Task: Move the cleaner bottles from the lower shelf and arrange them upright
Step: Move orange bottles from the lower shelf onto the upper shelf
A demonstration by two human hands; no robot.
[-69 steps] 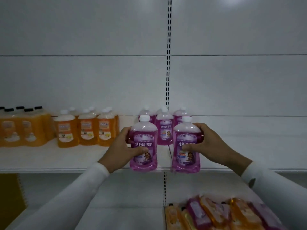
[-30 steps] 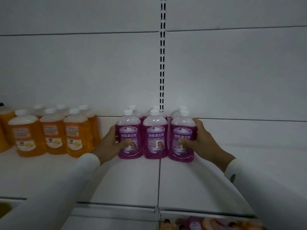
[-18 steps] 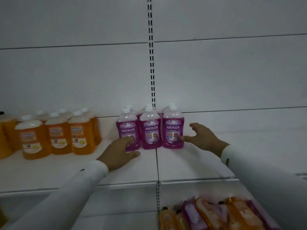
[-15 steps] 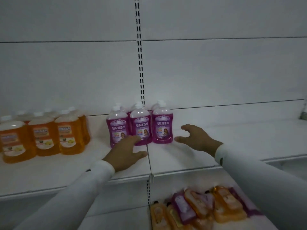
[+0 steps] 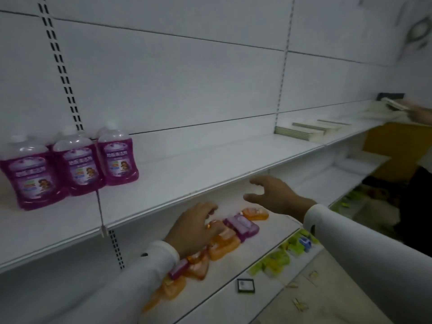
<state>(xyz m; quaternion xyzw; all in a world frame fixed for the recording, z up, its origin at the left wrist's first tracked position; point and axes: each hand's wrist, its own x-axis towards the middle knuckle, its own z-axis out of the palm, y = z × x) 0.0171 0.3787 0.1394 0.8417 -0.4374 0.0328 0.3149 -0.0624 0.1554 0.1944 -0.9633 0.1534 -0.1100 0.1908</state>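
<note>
Several purple cleaner bottles (image 5: 77, 168) with white caps stand upright in a tight group at the left of the upper shelf (image 5: 187, 176). On the lower shelf (image 5: 233, 272) a row of orange bottles (image 5: 224, 247) and purple bottles (image 5: 243, 225) lies on its side. My left hand (image 5: 194, 228) hovers over the lying bottles with fingers curled downward, holding nothing. My right hand (image 5: 273, 195) is spread open in the air just in front of the upper shelf's edge, above the far end of the row.
Flat stacks of books (image 5: 311, 130) lie further right on the upper shelf. Another person's hand (image 5: 418, 112) holds a book at the far right. Green and yellow packs (image 5: 280, 256) lie on a lower level, with a small black tag (image 5: 245, 285).
Both hands let go of the two purple bottles set upright in the group, then dropped down and right toward the lower shelf. The view swung right, so the orange upright bottles left the frame.
</note>
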